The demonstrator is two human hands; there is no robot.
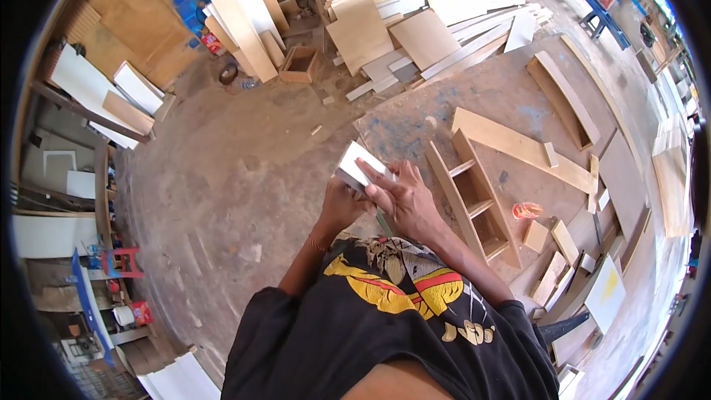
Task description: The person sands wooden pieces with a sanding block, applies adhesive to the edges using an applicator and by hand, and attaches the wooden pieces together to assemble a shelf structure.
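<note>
Fingers of the right hand [409, 198] lie across the pale top face of a small white piece [355, 161], the thumb near its closer edge; from my remote station I cannot tell whether this hand grips it or only presses. I see the left hand [342, 206] wrapped around the lower left side of the piece, gripping it, though some of its fingers are hidden from me. A thin bracelet [318, 243] circles the left wrist. I have the piece in front of the body, above the printed black shirt [296, 341].

Just right of the right hand, I see a wooden frame [489, 204] with crosspieces, lying on a wide brown surface [411, 115]. Beyond the frame, a long plank [511, 144] lies at a slant, with a narrow trough-like box [566, 100] farther out. A red container [526, 210] sits near the frame, and a wooden block [535, 236] just below that.

On the stained floor [222, 207], well apart from the hands, I make out a small open wooden box [299, 64]. A loose pile of boards [426, 41] lies past the surface, and a red stool [124, 262] stands far left.
</note>
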